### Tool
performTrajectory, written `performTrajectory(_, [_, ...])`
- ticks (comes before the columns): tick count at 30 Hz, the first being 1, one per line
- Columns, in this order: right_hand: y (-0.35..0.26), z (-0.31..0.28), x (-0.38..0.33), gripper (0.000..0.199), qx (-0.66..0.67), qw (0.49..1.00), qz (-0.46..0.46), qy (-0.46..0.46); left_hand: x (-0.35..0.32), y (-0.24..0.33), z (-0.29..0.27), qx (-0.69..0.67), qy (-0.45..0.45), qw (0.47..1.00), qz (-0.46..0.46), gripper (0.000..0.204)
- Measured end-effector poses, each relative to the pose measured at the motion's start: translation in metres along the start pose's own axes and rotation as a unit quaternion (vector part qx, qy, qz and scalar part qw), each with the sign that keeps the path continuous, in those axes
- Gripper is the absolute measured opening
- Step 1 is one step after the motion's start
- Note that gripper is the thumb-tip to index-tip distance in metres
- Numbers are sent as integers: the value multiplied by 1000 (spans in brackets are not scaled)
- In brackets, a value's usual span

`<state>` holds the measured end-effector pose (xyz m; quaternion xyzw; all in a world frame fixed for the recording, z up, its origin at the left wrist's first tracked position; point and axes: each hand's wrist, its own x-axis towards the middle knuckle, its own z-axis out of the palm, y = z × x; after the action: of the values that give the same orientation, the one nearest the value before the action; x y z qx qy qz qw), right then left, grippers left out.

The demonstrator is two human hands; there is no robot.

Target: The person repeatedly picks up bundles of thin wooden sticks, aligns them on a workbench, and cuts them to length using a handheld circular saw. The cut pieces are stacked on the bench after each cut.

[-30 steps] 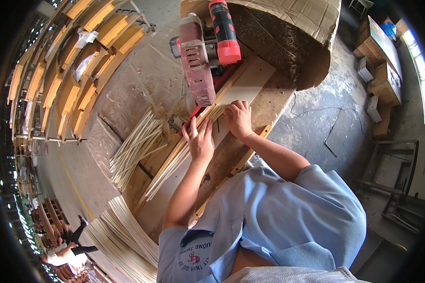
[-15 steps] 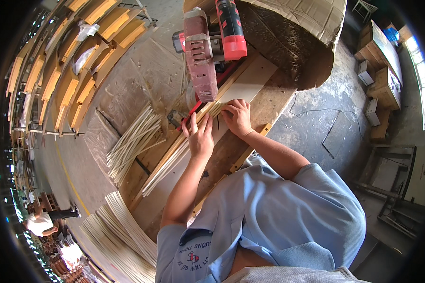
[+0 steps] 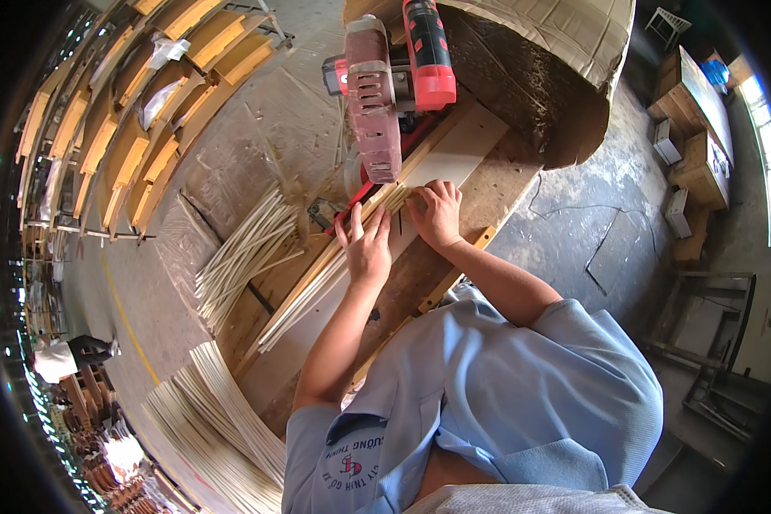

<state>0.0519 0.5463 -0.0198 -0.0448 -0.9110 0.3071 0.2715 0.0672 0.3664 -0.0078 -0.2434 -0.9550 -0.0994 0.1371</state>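
A bundle of thin pale wooden strips (image 3: 303,300) runs slantwise along the wooden fence of the workbench. My left hand (image 3: 369,248) rests over the bundle beside the saw, its fingers spread a little and pressing the strips against the fence. At the far end of the bundle, my right hand (image 3: 437,214) is closed with bent fingers on the strip ends; its fingertips are partly hidden. Just beyond both hands stands a red cut-off saw (image 3: 375,103) with a dusty guard. Its blade is mostly hidden by the guard.
Cut strips (image 3: 247,248) lie piled left of the bench, and longer strips (image 3: 218,411) are stacked nearer me. A large cardboard box (image 3: 565,43) stands behind the saw. Racks with wooden parts (image 3: 120,163) fill the far left. A person (image 3: 60,360) is in the left distance.
The view has shifted slightly. Both hands stay at the strips beside the saw, with the right fingers moving only a little. The distant person has shifted up and left in the picture.
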Motion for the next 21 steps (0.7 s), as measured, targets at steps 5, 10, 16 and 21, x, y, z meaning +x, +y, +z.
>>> performTrajectory(5, [3, 1, 0, 21, 17, 1000, -15, -8, 0, -1, 1, 4, 19, 1000, 4, 42])
performTrajectory(10, [5, 3, 0, 18, 34, 999, -24, -18, 0, 0, -1, 14, 10, 1000, 8, 41])
performTrajectory(16, [5, 4, 0, 14, 54, 998, -38, -21, 0, 0, 0, 22, 13, 1000, 9, 41])
performTrajectory(21, [4, 4, 1, 10, 55, 997, -56, -9, -1, -1, 2, 22, 19, 1000, 12, 42])
